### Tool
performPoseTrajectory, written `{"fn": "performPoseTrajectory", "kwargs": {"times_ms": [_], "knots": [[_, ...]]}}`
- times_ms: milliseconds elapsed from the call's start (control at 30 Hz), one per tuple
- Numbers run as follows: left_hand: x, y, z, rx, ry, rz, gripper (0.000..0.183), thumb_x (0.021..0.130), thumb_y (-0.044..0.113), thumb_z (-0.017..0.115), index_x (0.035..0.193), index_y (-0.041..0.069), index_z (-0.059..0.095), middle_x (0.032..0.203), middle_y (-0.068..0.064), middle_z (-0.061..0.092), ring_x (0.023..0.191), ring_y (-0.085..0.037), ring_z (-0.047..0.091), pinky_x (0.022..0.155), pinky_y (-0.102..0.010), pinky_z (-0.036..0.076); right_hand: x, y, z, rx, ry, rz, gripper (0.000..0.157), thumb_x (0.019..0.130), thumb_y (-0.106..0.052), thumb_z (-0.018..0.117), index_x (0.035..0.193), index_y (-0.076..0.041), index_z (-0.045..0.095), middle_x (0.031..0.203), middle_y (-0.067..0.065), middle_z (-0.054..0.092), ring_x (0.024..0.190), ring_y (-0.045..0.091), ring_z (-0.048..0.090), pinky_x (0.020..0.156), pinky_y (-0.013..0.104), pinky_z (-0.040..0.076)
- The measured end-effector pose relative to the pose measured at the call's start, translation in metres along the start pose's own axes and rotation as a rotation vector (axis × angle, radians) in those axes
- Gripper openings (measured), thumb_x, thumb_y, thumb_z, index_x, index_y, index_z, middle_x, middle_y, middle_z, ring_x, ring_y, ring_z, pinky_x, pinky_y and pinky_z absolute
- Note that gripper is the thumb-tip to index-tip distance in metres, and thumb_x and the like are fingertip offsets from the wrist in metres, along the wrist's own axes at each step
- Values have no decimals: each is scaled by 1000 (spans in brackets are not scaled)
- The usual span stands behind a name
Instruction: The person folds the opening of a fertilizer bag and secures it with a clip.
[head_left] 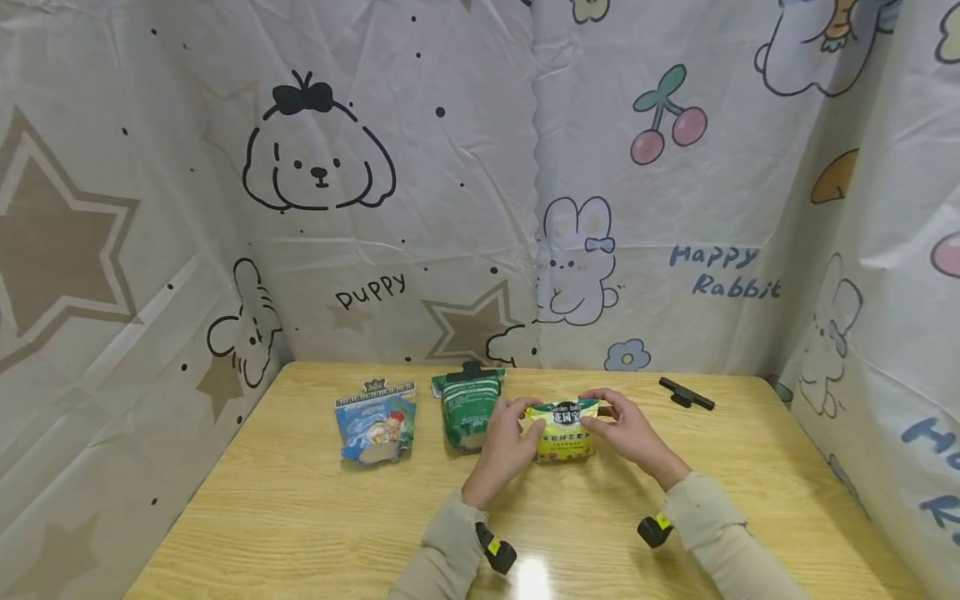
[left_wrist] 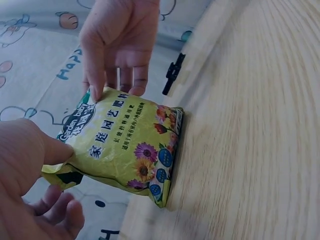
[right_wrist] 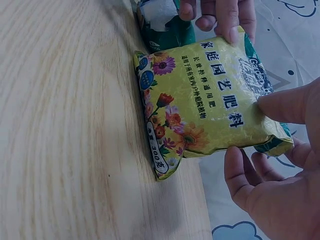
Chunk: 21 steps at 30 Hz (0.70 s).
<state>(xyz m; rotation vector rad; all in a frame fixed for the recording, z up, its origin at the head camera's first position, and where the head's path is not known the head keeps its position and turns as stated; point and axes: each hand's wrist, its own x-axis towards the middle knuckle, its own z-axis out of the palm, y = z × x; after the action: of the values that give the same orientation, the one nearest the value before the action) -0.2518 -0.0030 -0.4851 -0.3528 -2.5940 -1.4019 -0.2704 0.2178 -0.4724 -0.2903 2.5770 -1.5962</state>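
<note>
A yellow fertilizer bag (head_left: pixel 564 442) with flower pictures and a green top edge stands upright on the table, its printed front towards me. My left hand (head_left: pixel 512 442) pinches its upper left corner, thumb on the front. At the upper right corner my right hand (head_left: pixel 628 429) pinches it the same way, thumb (right_wrist: pixel 285 106) on the front and fingers behind. In the left wrist view the bag's bottom edge (left_wrist: pixel 172 150) meets the wood. The folded top corner (right_wrist: pixel 275 145) sticks out beside the right hand. The fingers behind the bag are partly hidden.
A black bag clip (head_left: pixel 686 394) lies at the back right of the table (head_left: pixel 300 533). Left of the hands stands a green bag (head_left: pixel 467 408) with a black clip on top. Farther left is a blue food bag (head_left: pixel 377 425), also clipped. Printed curtains (head_left: pixel 465 167) enclose the table.
</note>
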Motion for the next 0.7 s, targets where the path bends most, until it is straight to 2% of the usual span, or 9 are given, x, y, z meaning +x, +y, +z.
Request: {"fn": "performPoseTrajectory", "kwargs": {"times_ms": [100,167,300,433,600,700], "knots": [[0,2,1,106,39,54,27,99,22,66,125,14,69,105,-9,51,85,-14,42,74,-27,38,0,-1,0,-41,9,-11,40,99,-20,67,135,-7,57,155,19,41,137,45,46,105,55,48],[-1,3,1,157,64,89,26,98,22,66,122,13,70,109,-10,51,92,-16,43,78,-31,39,0,-1,0,-61,11,-34,38,99,-20,66,133,-6,58,156,20,42,138,44,45,105,57,47],[-4,6,3,253,86,137,24,98,24,66,118,12,69,123,-13,55,109,-25,48,91,-40,45,-2,-1,0,-100,8,-77,34,99,-18,66,130,-4,59,155,20,45,138,40,47,100,50,52],[-5,8,5,332,85,167,25,98,25,66,119,11,67,127,-10,64,122,-28,51,104,-44,45,-2,-1,1,-176,23,-108,33,99,-17,66,129,-4,60,144,20,56,127,38,57,92,43,57],[-1,11,9,375,55,178,29,99,27,66,123,11,65,122,-5,72,115,-25,60,100,-43,48,-2,-5,3,-342,65,-175,28,97,-16,67,122,-4,64,123,15,68,116,33,60,93,51,53],[2,12,13,446,49,204,29,100,29,65,123,13,66,119,-4,73,109,-23,65,95,-41,50,-3,-8,4,-430,70,-230,27,95,-14,68,119,-3,67,115,13,71,110,32,61,93,53,52]]}}
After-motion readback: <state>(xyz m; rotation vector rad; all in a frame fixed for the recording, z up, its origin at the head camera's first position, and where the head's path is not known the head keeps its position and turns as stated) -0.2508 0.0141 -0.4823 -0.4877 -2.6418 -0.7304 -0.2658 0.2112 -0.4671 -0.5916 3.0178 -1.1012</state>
